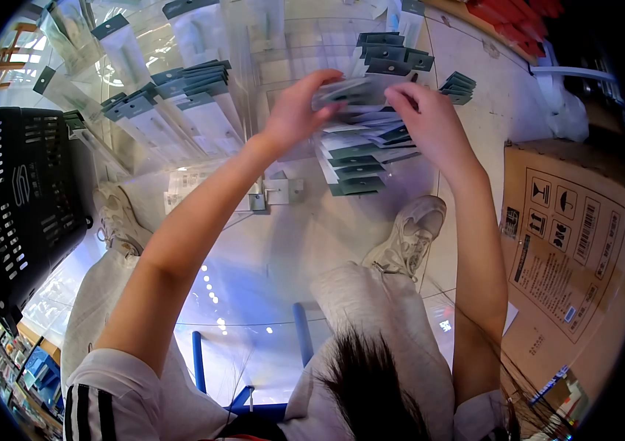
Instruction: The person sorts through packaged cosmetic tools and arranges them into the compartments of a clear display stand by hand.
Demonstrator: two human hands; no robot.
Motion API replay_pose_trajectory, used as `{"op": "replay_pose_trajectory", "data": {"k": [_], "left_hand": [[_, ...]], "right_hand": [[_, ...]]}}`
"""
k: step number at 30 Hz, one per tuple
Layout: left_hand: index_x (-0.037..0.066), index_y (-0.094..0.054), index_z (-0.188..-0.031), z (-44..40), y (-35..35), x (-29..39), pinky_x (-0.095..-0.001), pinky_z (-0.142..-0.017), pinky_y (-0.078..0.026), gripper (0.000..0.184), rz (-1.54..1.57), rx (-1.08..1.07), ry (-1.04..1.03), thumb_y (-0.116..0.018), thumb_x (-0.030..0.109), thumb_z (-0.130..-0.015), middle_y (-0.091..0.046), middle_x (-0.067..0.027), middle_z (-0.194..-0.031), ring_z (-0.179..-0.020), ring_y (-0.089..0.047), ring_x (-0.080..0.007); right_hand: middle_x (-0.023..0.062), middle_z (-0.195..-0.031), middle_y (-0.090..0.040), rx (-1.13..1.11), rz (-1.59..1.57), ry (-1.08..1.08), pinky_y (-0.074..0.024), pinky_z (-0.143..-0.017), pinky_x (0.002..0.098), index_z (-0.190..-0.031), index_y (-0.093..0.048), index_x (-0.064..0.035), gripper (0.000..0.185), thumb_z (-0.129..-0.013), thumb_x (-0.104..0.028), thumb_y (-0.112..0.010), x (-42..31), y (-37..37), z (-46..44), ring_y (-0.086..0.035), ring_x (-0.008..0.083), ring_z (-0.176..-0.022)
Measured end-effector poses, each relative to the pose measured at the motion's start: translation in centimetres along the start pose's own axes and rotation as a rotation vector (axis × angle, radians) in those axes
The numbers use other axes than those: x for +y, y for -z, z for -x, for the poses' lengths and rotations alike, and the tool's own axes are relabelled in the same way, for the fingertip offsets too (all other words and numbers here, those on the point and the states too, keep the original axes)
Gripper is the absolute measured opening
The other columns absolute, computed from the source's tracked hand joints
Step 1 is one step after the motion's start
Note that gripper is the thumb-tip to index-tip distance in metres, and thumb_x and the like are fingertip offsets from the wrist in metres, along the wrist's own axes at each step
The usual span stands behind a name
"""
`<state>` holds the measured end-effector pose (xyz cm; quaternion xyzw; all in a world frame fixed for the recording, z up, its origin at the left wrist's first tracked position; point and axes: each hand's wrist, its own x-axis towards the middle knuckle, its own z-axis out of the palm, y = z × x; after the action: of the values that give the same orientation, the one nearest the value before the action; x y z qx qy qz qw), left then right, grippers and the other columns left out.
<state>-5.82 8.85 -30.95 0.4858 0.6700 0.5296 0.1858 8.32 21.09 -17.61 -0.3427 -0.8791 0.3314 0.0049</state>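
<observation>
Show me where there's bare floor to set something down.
Bare floor lies between the two sneakers; another patch between the right hand and the cardboard carton. Header-card packets crowd both sides of the left hand.

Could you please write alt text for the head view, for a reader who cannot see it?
A person's left hand and right hand are on either side of a blurred item, above a fanned pile of dark-topped packets. More packets stand in groups at left, near a black basket; a cardboard box is at right.
</observation>
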Motion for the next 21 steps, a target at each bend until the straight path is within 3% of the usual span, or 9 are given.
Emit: {"op": "replay_pose_trajectory", "data": {"k": [4,7,13,15,18,19,21], "left_hand": [[0.003,-0.057,-0.102,-0.7,-0.3,-0.1,-0.0286,-0.061,-0.047,0.031,-0.069,0.061,-0.015,-0.068,0.016,-0.076,-0.064,-0.0121,-0.080,-0.065,-0.060,-0.0200],[0.004,-0.057,-0.105,-1.1,-0.5,-0.9,-0.0375,-0.061,-0.045,0.038,-0.146,0.038,0.127,-0.068,0.025,-0.075,-0.060,-0.0156,-0.072,-0.066,-0.057,-0.0317],[0.000,-0.056,-0.104,-1.5,0.1,-0.2,-0.0372,-0.058,-0.044,0.042,-0.109,-0.018,0.203,-0.068,0.029,-0.076,-0.058,-0.0170,-0.072,-0.062,-0.054,-0.0307],[0.001,-0.055,-0.105,-1.2,-0.2,-1.0,-0.0365,-0.059,-0.044,0.042,-0.113,0.023,0.129,-0.067,0.028,-0.077,-0.059,-0.0175,-0.075,-0.062,-0.054,-0.0309],[0.001,-0.054,-0.107,-1.3,-0.3,-1.8,-0.0353,-0.061,-0.046,0.040,-0.119,-0.017,0.093,-0.065,0.026,-0.078,-0.060,-0.0181,-0.081,-0.067,-0.056,-0.0312],[0.002,-0.053,-0.108,-1.3,-0.2,-1.9,-0.0348,-0.062,-0.046,0.039,-0.121,-0.047,0.095,-0.065,0.025,-0.079,-0.060,-0.0182,-0.083,-0.068,-0.057,-0.0313],[0.001,-0.055,-0.100,-1.1,0.5,-1.0,-0.0309,-0.062,-0.046,0.024,-0.020,-0.051,0.179,-0.061,0.017,-0.083,-0.061,-0.0155,-0.082,-0.067,-0.057,-0.0232]], "right_hand": [[0.0174,-0.092,-0.063,-0.186,0.188,-0.050,-0.0463,-0.076,0.0354,-0.099,-0.060,0.0013,0.031,-0.079,-0.023,-0.057,0.6,0.2,0.1,-0.060,0.0311,-0.085],[0.0203,-0.098,-0.061,-0.200,0.274,-0.036,-0.0449,-0.081,0.0347,-0.105,-0.056,0.0042,0.036,-0.075,-0.016,-0.059,0.4,-0.3,-0.4,-0.059,0.0319,-0.091],[0.0224,-0.102,-0.059,-0.182,0.367,-0.327,-0.0445,-0.084,0.0364,-0.102,-0.057,0.0027,0.034,-0.071,-0.010,-0.059,3.0,-0.9,-4.0,-0.057,0.0347,-0.095],[0.0222,-0.104,-0.058,-0.204,0.425,-0.380,-0.0445,-0.084,0.0368,-0.098,-0.060,0.0005,0.029,-0.070,-0.009,-0.060,3.6,-1.1,-4.7,-0.057,0.0350,-0.095],[0.0190,-0.093,-0.061,-0.026,0.536,-0.364,-0.0467,-0.081,0.0410,-0.093,-0.063,0.0000,0.020,-0.077,-0.007,-0.052,3.2,-0.9,-4.1,-0.058,0.0344,-0.094],[0.0172,-0.090,-0.061,0.068,0.587,-0.228,-0.0469,-0.079,0.0404,-0.091,-0.063,-0.0014,0.019,-0.076,-0.007,-0.053,3.0,-1.0,-3.7,-0.058,0.0335,-0.091],[0.0136,-0.083,-0.060,0.252,0.682,0.048,-0.0474,-0.074,0.0392,-0.086,-0.064,-0.0043,0.016,-0.073,-0.006,-0.055,2.7,-1.0,-2.5,-0.058,0.0316,-0.083]]}}
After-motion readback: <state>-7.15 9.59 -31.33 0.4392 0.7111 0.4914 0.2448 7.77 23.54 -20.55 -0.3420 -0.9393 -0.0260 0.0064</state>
